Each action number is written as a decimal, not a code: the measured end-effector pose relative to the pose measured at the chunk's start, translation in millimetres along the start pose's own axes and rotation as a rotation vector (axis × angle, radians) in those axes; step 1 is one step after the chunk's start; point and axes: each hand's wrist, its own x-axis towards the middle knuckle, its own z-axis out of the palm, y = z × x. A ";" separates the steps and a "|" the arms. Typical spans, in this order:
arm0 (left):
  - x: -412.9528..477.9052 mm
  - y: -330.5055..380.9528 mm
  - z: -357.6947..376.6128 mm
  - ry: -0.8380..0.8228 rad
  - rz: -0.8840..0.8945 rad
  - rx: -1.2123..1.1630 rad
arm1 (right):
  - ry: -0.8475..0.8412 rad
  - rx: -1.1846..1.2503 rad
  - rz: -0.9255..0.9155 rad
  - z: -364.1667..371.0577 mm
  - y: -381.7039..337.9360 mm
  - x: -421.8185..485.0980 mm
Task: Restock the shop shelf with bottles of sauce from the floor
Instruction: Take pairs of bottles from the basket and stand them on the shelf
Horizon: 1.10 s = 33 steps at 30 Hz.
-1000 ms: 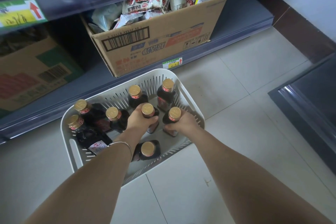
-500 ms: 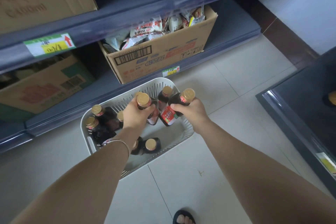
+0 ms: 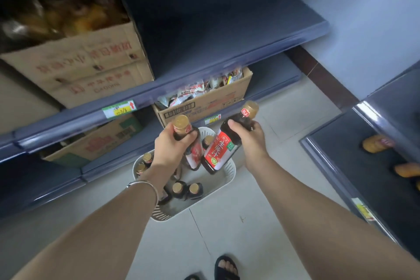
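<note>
My left hand (image 3: 172,146) grips the neck of a dark sauce bottle (image 3: 193,150) with a gold cap, held above the white basket (image 3: 223,179) on the floor. My right hand (image 3: 249,137) grips a second sauce bottle (image 3: 223,148), tilted, its red label facing me. Both bottles are lifted clear of the basket. Several more gold-capped bottles (image 3: 186,190) stay in the basket, some hidden behind my left wrist. The dark blue shelf (image 3: 227,36) above has a bare stretch to the right of a carton.
A cardboard carton (image 3: 91,66) stands on the middle shelf at left. An open carton of snack packets (image 3: 204,100) and another box (image 3: 97,141) sit on the bottom shelf. A second shelf unit (image 3: 363,154) with orange items is at right. My sandalled feet (image 3: 226,268) are below.
Both hands have lifted their bottles up out of the basket. My view has risen, so the middle shelf and its carton now show.
</note>
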 end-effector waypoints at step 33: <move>-188.3 461.1 -164.9 -0.124 0.687 -0.330 | 0.214 0.138 -0.622 -69.0 -445.8 -310.2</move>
